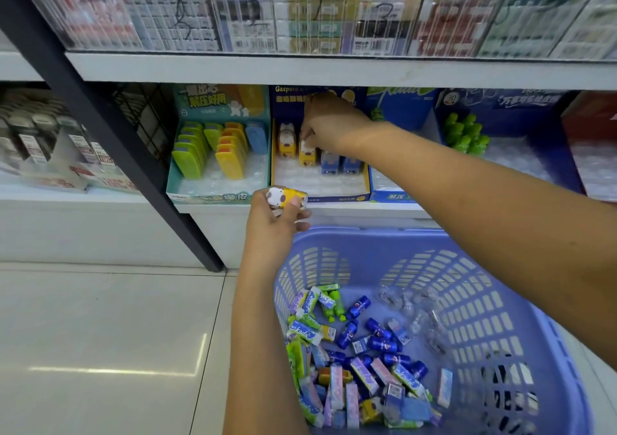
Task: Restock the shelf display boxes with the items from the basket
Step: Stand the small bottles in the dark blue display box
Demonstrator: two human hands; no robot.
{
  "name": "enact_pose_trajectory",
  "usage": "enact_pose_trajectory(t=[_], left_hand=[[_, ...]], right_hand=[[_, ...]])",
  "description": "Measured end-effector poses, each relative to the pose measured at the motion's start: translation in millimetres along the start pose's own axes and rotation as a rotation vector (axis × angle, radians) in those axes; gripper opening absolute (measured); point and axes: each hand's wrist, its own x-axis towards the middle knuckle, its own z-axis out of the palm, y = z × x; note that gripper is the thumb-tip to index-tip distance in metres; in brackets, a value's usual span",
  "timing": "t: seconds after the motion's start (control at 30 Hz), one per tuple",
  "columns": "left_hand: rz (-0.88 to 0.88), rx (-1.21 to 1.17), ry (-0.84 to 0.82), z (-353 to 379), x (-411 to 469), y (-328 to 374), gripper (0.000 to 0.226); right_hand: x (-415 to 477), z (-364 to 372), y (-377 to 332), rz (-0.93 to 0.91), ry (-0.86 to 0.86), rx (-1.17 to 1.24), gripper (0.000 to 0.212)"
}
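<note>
A blue slotted basket (521, 304) stands on the floor below the shelf, with several small wrapped items (360, 361) piled in its bottom. My left hand (272, 226) is above the basket's far rim, shut on a yellow and white animal-shaped item (283, 196). My right hand (329, 125) reaches into the dark blue display box (320, 190) in the middle of the shelf, its fingers pinched on a yellow animal-shaped item (307, 154) that stands in the box. Another yellow one (287, 140) and two blue ones (340, 162) stand beside it.
A teal display box (213, 194) with green, yellow and blue cases sits to the left. Right of the middle box are a blue box (390, 195) and one with green bottle-shaped items (465, 134). A black post (110, 124) slants down to the tiled floor (100, 334). Clear bins of packets fill the upper shelf (334, 70).
</note>
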Motion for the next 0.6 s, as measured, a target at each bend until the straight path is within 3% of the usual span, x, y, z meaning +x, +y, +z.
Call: enact_pose_trajectory(t=[0.07,0.17,0.23,0.33,0.47,0.6], left_hand=[[0.062,0.072,0.034,-1.9,2.2,2.1,0.022],[0.149,0.161,0.059,-6.2,6.9,6.5,0.025],[0.190,0.204,0.057,-6.2,9.0,11.1,0.019],[0.251,0.210,0.085,-0.5,10.1,16.1,0.028],[0.340,0.660,-0.013,8.2,12.1,10.1,0.044],[0.312,0.907,-0.170,12.6,8.0,-2.8,0.048]], right_hand=[[-12.7,-6.0,-7.3,-0.046,-0.007,0.122,0.027],[-47.0,-11.8,-17.8,-0.158,-0.128,0.603,0.022],[-59.2,-10.2,-17.7,-0.197,-0.125,0.750,0.016],[-49.8,-8.0,-11.1,-0.104,0.013,0.767,0.014],[-21.1,0.0,-6.1,0.031,0.253,0.587,0.018],[-4.2,21.6,-10.1,0.015,0.244,0.503,0.018]])
